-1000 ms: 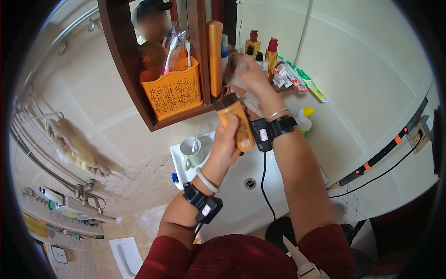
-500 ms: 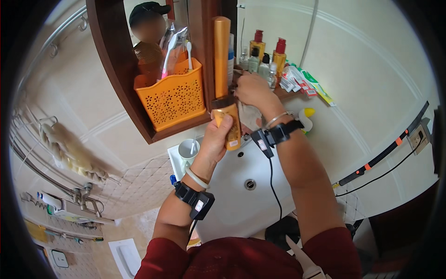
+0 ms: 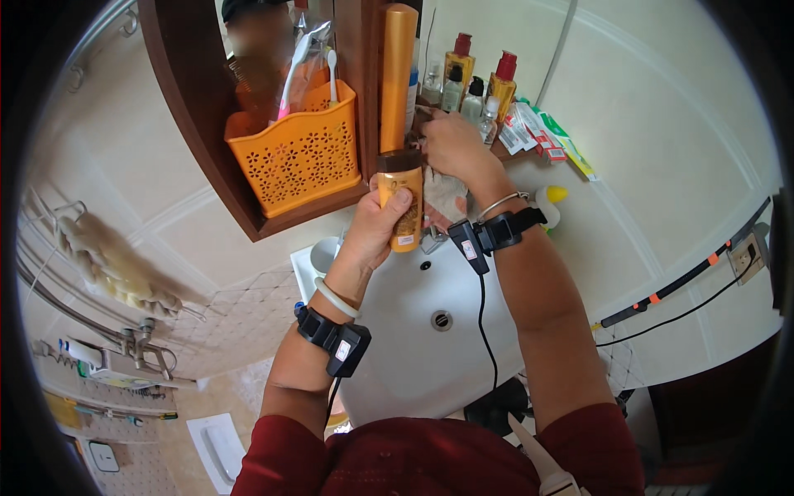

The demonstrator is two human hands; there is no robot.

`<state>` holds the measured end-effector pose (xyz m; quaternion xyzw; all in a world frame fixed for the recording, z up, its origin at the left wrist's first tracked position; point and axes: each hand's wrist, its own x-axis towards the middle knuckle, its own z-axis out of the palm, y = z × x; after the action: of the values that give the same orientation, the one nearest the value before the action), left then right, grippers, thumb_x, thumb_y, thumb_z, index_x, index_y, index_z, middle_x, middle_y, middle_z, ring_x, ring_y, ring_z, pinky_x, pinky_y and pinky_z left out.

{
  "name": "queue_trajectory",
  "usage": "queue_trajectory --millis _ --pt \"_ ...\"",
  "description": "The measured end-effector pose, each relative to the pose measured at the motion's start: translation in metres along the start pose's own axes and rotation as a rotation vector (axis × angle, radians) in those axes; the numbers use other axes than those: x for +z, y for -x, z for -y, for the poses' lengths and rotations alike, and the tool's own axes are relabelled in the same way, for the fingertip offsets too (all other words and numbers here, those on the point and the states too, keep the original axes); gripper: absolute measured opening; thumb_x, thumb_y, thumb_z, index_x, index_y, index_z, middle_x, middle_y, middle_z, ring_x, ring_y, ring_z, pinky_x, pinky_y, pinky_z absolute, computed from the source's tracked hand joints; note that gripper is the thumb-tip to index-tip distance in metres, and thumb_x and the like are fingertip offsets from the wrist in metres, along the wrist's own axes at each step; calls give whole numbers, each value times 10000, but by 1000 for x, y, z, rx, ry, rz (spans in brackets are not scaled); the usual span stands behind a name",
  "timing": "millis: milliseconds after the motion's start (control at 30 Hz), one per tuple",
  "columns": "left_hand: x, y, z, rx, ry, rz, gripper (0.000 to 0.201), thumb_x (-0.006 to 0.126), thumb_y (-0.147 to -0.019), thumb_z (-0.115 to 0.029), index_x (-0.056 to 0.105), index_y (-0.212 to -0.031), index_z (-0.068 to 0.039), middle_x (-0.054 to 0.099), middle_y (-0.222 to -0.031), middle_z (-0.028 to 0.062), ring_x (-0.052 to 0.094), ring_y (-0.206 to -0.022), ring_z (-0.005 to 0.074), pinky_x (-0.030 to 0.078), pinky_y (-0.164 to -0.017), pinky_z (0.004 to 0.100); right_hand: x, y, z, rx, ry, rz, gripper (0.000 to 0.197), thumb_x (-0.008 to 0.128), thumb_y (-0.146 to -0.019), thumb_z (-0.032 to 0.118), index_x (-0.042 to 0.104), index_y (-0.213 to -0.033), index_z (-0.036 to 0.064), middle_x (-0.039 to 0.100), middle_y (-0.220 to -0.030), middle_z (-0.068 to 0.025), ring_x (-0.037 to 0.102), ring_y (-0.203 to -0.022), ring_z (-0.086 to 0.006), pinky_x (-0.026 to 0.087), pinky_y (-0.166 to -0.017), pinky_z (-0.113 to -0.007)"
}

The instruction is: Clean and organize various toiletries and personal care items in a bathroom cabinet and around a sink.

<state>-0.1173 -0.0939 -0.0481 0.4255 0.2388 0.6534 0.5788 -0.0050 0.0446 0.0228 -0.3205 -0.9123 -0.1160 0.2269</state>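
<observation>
Over the back of the washbasin, my left hand [image 3: 370, 225] is wrapped round a golden bottle [image 3: 406, 217] with a dark brown cap, thumb across its front. The bottle is upright, its cap overlapping the foot of a tall orange can [image 3: 399, 78] in the view. To its right, my right hand [image 3: 460, 150] reaches over the shelf beside the mirror, fingers closed on a beige and pinkish cloth [image 3: 445, 197]. The cloth hangs down towards the tap; the fingertips are partly hidden. Just past this hand stand several pump bottles [image 3: 471, 106].
An orange perforated basket [image 3: 302, 157] with toothbrushes sits on the brown mirror frame's ledge. Below are the white washbasin [image 3: 405, 355] and a white mug [image 3: 324, 255]. Toothpaste tubes and boxes [image 3: 550, 136] lie at the shelf's right end, above a yellow-capped white bottle [image 3: 552, 207].
My left hand has shifted slightly left and up with the golden bottle, which stands straighter. My right hand stays on the cloth at the shelf. The whole view has moved a little.
</observation>
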Motion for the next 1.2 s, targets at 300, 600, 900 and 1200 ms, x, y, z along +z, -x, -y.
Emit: queue_trajectory --millis 300,600,900,1200 --pt "-7 -8 3 3 -21 -3 513 645 -799 -381 484 -1127 -21 579 -1002 74 588 -874 159 501 -751 292 -13 38 4 -55 -117 -132 116 548 -699 108 619 -766 46 572 -843 -139 537 -817 -327 448 -723 -418" --pt "-2 -4 -4 -12 4 6 466 638 -809 -352 491 -1099 -17 589 -969 91 598 -840 171 514 -728 297 -17 21 3 41 46 -6 176 564 -678 140 659 -806 63 612 -798 -135 601 -781 -299 487 -666 -409" --pt "-3 -8 -4 -24 11 -13 396 638 -819 -306 503 -1036 -3 600 -884 112 611 -742 183 531 -671 297 -35 -21 6 200 -77 508 179 572 -649 166 689 -745 70 647 -837 -150 626 -785 -295 493 -665 -401" --pt "-6 -9 -4 -22 -6 46 439 620 -826 -332 496 -1103 -14 587 -957 87 607 -794 178 532 -689 317 -26 47 18 156 -57 3 203 541 -736 155 637 -891 67 582 -972 -148 594 -843 -315 484 -728 -384"
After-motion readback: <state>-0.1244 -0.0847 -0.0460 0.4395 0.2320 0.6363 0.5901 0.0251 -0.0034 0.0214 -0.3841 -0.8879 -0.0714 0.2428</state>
